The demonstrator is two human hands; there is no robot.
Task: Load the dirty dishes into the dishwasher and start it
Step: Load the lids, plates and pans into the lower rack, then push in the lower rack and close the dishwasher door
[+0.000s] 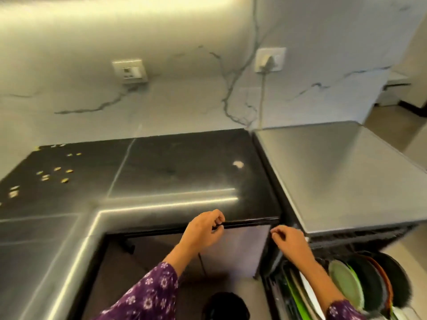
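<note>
Rack is out, plates on edge. Your right hand, loosely curled, empty, sits just up-left of rack: nearer. Your left hand, farther left of rack, curls at counter lip; grip unclear.

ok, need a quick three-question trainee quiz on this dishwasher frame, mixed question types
1. True or false: the round plates, pale green and dark, lie flat in the pulled-out dark dishwasher rack.
2. Which white wall socket has a plug and cable in it? A) the left-hand one B) the right-hand socket
3. Fill in: the scattered yellowish crumbs lie on the ___ stone countertop.
Key: 1 false, they stand on edge; 2 B; 3 black.
</note>
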